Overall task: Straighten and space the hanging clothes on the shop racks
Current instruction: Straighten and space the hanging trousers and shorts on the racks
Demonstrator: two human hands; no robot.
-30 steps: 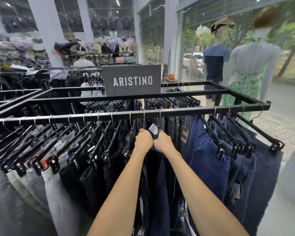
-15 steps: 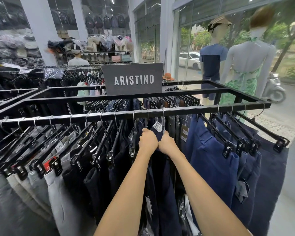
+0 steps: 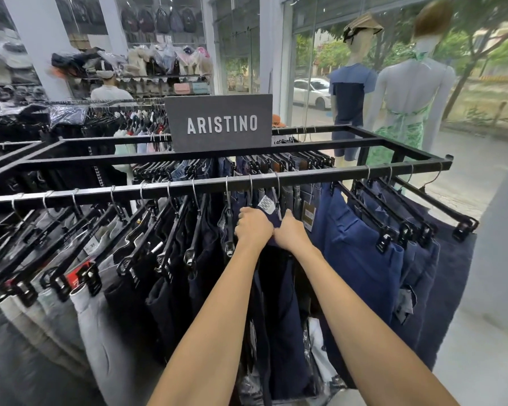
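Tally at the trouser rack
One rack [image 3: 320,175] bore one sign [image 3: 219,123] on its middle bar and four blue pairs [image 3: 364,253] at the right end of its front rail. Two hands, left hand [image 3: 254,227] and right hand [image 3: 291,234], gripped one navy pair [image 3: 276,288]. Beyond stood two mannequins, a capped mannequin [image 3: 351,92] and a green-skirted mannequin [image 3: 408,98], one shopper [image 3: 110,89] and one car [image 3: 311,92].

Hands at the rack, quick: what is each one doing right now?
Left hand: grip closed on the waistband of the dark navy trousers.
Right hand: grip closed on the same waistband, right beside the left.

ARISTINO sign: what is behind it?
An orange object peeks out at its right edge, hanging clothes at its left. Anything directly behind the sign is covered.
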